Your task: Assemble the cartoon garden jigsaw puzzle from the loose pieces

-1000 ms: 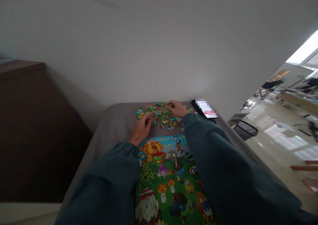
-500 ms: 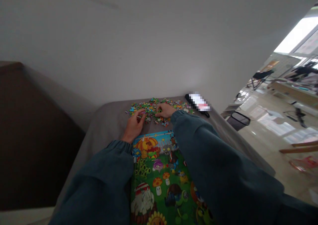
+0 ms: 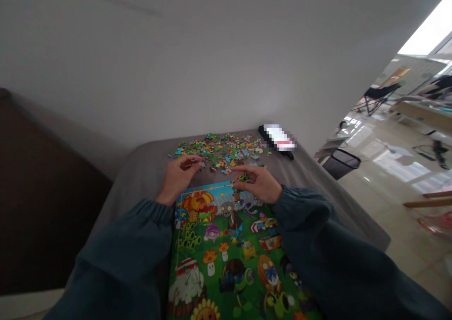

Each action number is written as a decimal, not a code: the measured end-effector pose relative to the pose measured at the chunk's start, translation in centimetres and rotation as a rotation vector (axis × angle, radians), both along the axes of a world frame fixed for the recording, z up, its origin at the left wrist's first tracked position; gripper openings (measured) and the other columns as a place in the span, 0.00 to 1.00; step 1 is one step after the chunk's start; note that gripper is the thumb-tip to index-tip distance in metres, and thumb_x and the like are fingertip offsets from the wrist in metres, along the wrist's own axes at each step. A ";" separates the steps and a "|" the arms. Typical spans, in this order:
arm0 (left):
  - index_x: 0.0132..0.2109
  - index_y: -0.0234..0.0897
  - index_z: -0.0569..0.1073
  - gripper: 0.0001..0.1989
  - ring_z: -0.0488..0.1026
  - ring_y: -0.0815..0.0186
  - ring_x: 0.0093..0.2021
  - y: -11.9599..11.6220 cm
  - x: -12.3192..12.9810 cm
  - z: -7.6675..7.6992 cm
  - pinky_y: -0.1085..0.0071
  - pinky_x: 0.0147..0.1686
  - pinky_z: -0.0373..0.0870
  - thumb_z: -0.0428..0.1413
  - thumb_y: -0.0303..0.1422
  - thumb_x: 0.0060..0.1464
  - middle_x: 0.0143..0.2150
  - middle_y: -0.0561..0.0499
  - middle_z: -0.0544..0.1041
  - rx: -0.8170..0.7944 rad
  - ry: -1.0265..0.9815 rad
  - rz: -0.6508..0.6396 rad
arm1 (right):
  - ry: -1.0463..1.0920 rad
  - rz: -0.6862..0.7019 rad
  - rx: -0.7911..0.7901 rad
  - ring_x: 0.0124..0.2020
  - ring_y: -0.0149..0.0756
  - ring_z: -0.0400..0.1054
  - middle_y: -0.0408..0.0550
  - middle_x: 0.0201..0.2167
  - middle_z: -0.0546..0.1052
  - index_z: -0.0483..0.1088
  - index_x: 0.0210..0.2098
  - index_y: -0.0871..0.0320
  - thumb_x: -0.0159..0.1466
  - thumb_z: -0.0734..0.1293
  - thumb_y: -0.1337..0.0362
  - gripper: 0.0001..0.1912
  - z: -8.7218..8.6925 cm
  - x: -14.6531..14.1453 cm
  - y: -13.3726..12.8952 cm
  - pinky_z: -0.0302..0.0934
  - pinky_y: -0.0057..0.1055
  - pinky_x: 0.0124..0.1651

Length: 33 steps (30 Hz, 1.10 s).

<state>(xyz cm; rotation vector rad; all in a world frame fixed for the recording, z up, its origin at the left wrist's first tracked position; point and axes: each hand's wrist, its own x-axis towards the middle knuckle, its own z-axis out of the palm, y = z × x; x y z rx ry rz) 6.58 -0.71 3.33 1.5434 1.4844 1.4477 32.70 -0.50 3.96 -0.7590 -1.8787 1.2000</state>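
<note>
My left hand (image 3: 179, 175) hovers at the near left side of a loose heap of jigsaw puzzle pieces (image 3: 226, 151). Its thumb and fingertips are pinched close together; whatever lies between them is too small to make out. Over the top edge of a colourful cartoon picture board (image 3: 212, 282) is my right hand (image 3: 260, 184), its thumb and fingers curved around a small green puzzle piece (image 3: 243, 176). The board shows a pumpkin, mushrooms and other cartoon figures on green.
A grey cloth (image 3: 141, 169) covers the surface against a pale wall (image 3: 212, 65). Beyond the pieces, a phone with a blurred screen (image 3: 279, 137) rests on a black item. A dark brown panel (image 3: 42, 197) stands at left; a dark bin (image 3: 341, 163) is on the floor at right.
My right hand has drawn back from the pieces toward the board's top edge with a green puzzle piece. My left hand has shifted slightly left. The view has tilted a little.
</note>
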 end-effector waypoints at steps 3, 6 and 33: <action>0.45 0.37 0.78 0.20 0.78 0.59 0.44 -3.0 1.9 1.2 0.62 0.46 0.75 0.64 0.44 0.48 0.45 0.45 0.82 -0.182 -0.112 -0.130 | 0.101 0.068 -0.082 0.36 0.32 0.74 0.46 0.41 0.80 0.70 0.54 0.54 0.57 0.73 0.63 0.25 -0.1 -0.7 -0.8 0.71 0.34 0.41; 0.56 0.41 0.74 0.26 0.79 0.60 0.42 -5.7 3.8 2.0 0.64 0.41 0.77 0.61 0.47 0.52 0.47 0.45 0.81 -0.357 -0.279 -0.208 | 0.148 0.108 -0.072 0.44 0.35 0.74 0.47 0.44 0.79 0.69 0.55 0.52 0.58 0.72 0.66 0.25 0.4 -1.2 -2.0 0.71 0.36 0.45; 0.45 0.38 0.81 0.25 0.79 0.59 0.34 -7.4 6.2 1.7 0.68 0.32 0.78 0.63 0.52 0.48 0.35 0.48 0.83 -0.467 -0.250 -0.132 | -0.097 -0.072 0.199 0.38 0.34 0.73 0.45 0.35 0.79 0.78 0.38 0.53 0.61 0.69 0.69 0.07 0.6 -0.8 -2.2 0.67 0.34 0.43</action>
